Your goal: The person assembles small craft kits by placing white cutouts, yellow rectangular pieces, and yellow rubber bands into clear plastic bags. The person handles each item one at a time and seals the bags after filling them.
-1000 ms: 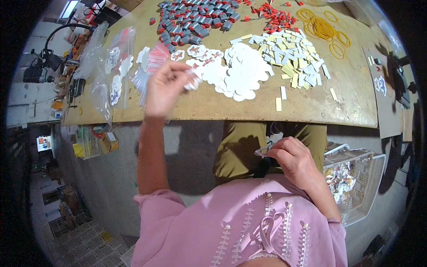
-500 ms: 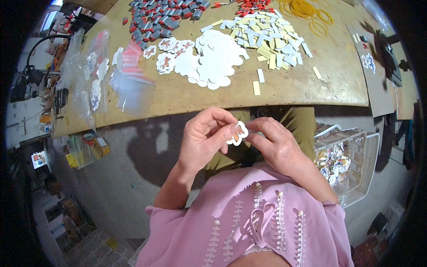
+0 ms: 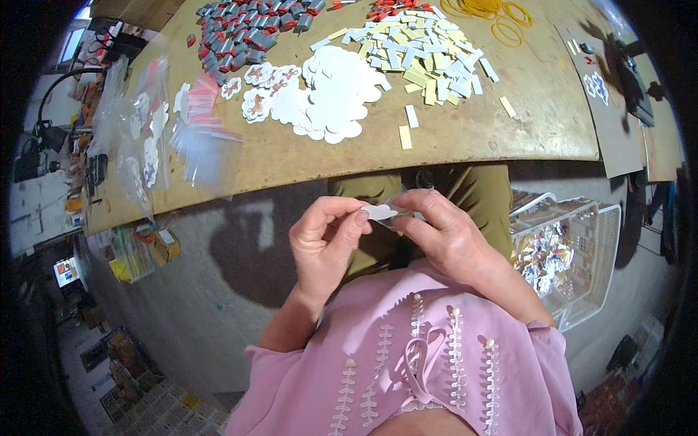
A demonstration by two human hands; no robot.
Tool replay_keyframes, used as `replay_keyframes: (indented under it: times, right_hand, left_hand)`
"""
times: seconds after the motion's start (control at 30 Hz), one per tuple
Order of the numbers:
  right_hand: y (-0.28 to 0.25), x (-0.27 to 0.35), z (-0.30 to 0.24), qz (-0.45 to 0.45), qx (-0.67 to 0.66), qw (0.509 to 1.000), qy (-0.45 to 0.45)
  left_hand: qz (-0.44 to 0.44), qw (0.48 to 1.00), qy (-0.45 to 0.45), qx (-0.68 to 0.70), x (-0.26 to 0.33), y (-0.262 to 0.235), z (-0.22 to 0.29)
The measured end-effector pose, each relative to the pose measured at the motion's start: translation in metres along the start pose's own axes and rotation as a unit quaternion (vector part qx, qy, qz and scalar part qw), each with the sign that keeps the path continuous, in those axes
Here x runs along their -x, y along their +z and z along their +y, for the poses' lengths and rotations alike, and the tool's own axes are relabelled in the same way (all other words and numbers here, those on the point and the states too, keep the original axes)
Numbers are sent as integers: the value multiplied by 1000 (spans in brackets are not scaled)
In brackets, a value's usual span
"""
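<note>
So, pink shirt [image 3: 429,356] nearest, white trim down its front. Both hands just beyond it, in front of the tabletop edge, close together but with a narrow gap. Left hand [image 3: 325,243]: thumb and fingers pinched on a small white cutout [image 3: 379,211], plain side showing, scalloped edge. Right hand [image 3: 449,234]: thumb and fingers closed on clear film [image 3: 397,219] at the cutout's right end. Can't tell if the cutout is inside the film or only against it. Olive trousers [image 3: 476,192] below and behind the hands.

White basket [image 3: 607,265] to the right, beside the trousers, shiny mixed pieces [image 3: 542,258] in it. Small carton [image 3: 166,247] on the left, under the tabletop level.

Tabletop [image 3: 472,138] across the top, tan, stained. Near its front: two loose strips [image 3: 405,137], one yellow, one white, end to end. Fan of clear bags [image 3: 207,156] with pink-red edges at left; bigger plastic bags [image 3: 127,156] left of those, some cutouts showing through. Cutout pile [image 3: 334,94] in the middle, mostly blank sides up; printed cutouts [image 3: 258,105] with brown figures at its left. Strip pile [image 3: 429,62] right of it, yellow and pale blue-white, overlapping. Grey board [image 3: 614,138] far right, blue-printed cutouts [image 3: 598,87] on it.

Farther back: grey-and-red blocks [image 3: 251,36] at left, red pieces [image 3: 396,9] in the middle, yellow bands [image 3: 502,22] at right.
</note>
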State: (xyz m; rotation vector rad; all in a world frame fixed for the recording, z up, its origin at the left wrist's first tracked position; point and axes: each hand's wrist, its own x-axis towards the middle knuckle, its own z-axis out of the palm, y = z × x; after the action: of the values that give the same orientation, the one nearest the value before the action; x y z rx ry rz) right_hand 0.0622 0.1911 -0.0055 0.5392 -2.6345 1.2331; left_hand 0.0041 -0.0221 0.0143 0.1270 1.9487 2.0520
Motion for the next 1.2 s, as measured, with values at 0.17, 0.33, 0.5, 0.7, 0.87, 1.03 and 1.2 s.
replay_keyframes:
  times: [0.17, 0.33, 0.5, 0.7, 0.87, 1.03, 1.2]
  right_hand:
    - [-1, -1, -2, 10, 2, 1000, -8]
    - [4, 3, 2, 9, -4, 1000, -3]
    - [-1, 2, -1, 9, 10, 1000, 1]
    - [-1, 15, 6, -3, 22, 999, 24]
    - [-1, 23, 8, 7, 23, 999, 34]
    - [-6, 33, 17, 22, 25, 998, 54]
    - [-7, 41, 27, 23, 34, 997, 65]
  left_hand:
    - [-23, 948, 191, -254, -1, 9, -10]
    - [-50, 838, 295, -457, -5, 6, 2]
    - [-96, 885, 258, -376, -14, 0, 11]
    - [-47, 883, 247, -396, -57, 18, 7]
    - [-23, 822, 250, -511, -84, 50, 11]
    - [-54, 853, 200, -480, -92, 44, 7]
    - [-131, 875, 201, -420, -105, 42, 21]
